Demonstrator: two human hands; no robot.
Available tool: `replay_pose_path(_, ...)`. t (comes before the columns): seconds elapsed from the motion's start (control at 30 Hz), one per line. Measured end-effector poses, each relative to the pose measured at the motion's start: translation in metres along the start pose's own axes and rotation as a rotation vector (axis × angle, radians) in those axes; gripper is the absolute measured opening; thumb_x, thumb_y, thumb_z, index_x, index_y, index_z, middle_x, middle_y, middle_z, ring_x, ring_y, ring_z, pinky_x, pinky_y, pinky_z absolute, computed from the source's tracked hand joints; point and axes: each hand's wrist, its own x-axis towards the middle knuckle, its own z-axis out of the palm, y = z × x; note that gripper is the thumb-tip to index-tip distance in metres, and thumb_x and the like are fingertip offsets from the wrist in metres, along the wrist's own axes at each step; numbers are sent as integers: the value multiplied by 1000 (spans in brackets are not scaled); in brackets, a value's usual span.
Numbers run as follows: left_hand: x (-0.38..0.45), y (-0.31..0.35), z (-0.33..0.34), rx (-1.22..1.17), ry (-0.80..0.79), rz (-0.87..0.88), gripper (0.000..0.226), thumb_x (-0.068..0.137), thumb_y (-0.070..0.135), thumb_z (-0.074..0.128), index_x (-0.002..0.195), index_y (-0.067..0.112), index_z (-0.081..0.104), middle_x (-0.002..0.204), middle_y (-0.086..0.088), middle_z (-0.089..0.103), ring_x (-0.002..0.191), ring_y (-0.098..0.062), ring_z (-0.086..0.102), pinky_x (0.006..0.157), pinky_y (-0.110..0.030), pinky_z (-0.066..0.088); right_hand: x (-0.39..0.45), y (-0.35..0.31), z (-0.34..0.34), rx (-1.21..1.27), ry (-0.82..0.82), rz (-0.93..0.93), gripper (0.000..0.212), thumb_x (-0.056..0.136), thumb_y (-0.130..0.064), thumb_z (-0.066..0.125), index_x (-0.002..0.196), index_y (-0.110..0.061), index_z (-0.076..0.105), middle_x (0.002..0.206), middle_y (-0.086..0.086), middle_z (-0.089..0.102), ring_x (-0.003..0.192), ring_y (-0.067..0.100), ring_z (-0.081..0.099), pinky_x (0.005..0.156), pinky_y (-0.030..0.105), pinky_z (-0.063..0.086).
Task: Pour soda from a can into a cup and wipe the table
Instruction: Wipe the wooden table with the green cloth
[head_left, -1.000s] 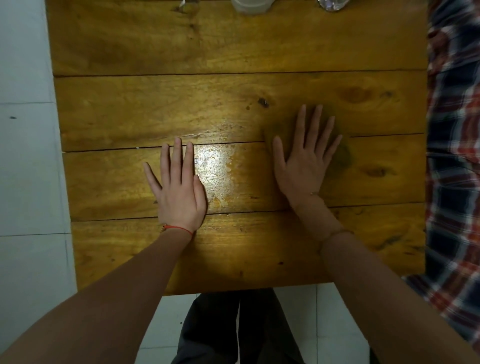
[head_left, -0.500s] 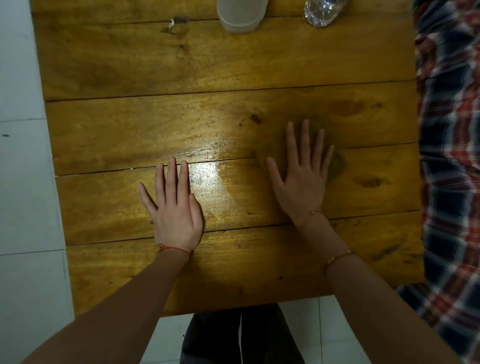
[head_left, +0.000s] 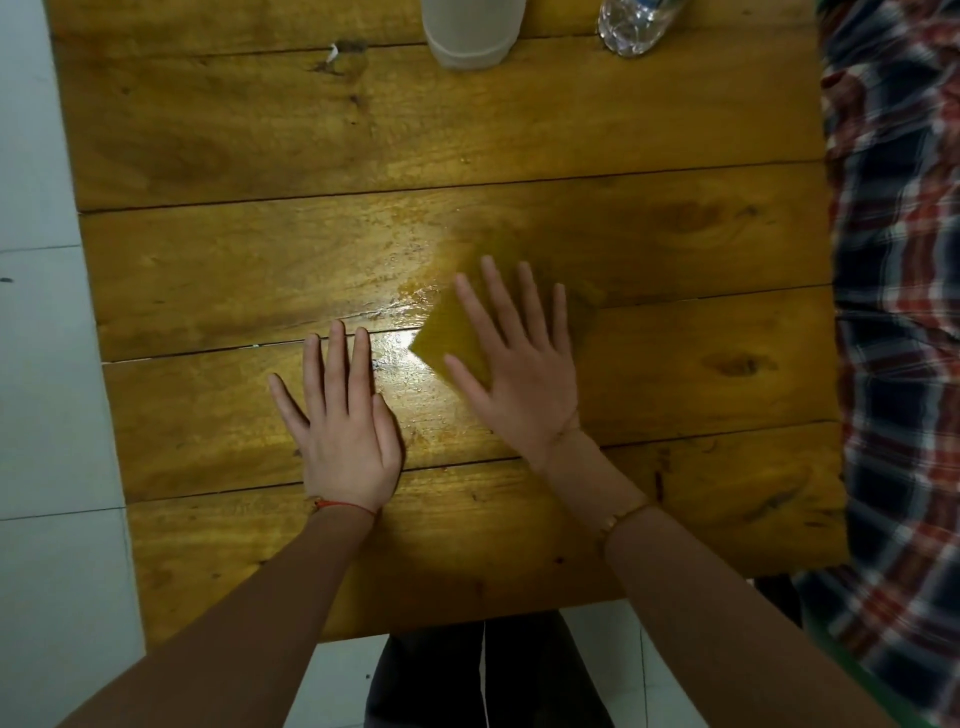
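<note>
Both forearms are bare, without sleeves. A thin red string bracelet (head_left: 345, 505) circles the left wrist, a slim gold-toned bangle (head_left: 626, 514) the right. Dark trousers (head_left: 483, 675) cover the legs.

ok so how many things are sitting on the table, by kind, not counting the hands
cups: 1, white cup at the far edge
bottles: 1, clear plastic bottle at the far edge
cloths: 1, yellow cloth under the right hand
total: 3

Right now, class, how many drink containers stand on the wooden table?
2, both cut off by the top edge: a white plastic cup at centre and a clear plastic bottle right of it. No can shows; others may lie beyond the frame.
</note>
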Motion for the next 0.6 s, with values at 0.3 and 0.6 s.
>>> replay_pose_path(0.3, -1, 0, 2, 9, 2, -4, 63, 96, 24, 28, 157, 19, 12, 165, -1, 6, 152, -22, 0, 116, -64, 3, -17, 22, -6, 29, 19, 531, 70, 99, -59, 25, 158, -28, 6, 167, -1, 2, 153, 32, -3, 120, 61, 4)
replay_pose_path(0.6, -5, -3, 4, -32, 32, 11, 59, 99, 25, 27, 157, 22, 11, 165, 2, 5, 152, -19, -1, 118, -61, 0, -83, -26, 12, 50, -90, 9, 69, 99, -61, 32, 158, -31, 12, 167, -4, 5, 154, 28, -3, 121, 59, 6)
